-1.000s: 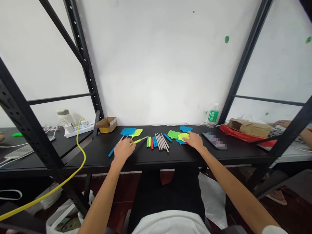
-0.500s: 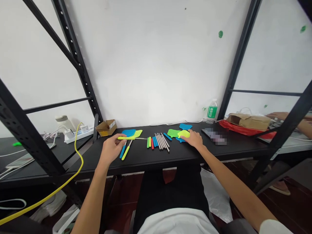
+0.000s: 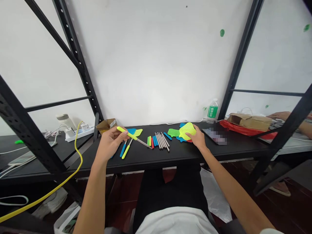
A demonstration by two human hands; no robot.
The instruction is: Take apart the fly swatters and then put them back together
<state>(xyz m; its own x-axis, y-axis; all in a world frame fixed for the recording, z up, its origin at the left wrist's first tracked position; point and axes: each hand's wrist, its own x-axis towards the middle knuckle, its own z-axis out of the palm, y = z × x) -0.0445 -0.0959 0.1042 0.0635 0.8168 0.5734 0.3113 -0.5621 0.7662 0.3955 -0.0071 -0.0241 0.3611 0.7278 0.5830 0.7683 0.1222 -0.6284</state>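
Note:
My left hand (image 3: 110, 143) is closed on a yellow handle (image 3: 126, 133) with a thin metal rod pointing down to the right. In my right hand (image 3: 197, 138) is a yellow perforated fly swatter head (image 3: 187, 131), lifted above several others. Beside it lie a green swatter head (image 3: 173, 132) and blue ones, with a bit of red showing underneath. Assembled swatters with a blue handle (image 3: 123, 149) and a yellow handle (image 3: 126, 151) lie by my left hand, which partly hides them. Between my hands are short coloured grips (image 3: 152, 142) and a row of metal rods (image 3: 162, 141).
A small open cardboard box (image 3: 106, 124) stands at the back left. On the right are a phone (image 3: 214, 136), a water bottle (image 3: 213, 111) and a carton (image 3: 251, 121) on red plastic. Black shelf posts (image 3: 240, 61) flank the table; a yellow cable (image 3: 79, 156) hangs at left.
My right hand has raised the yellow swatter head from the pile and turned its face up. The rod in my left hand has tilted from level to sloping down right, and its handle has risen.

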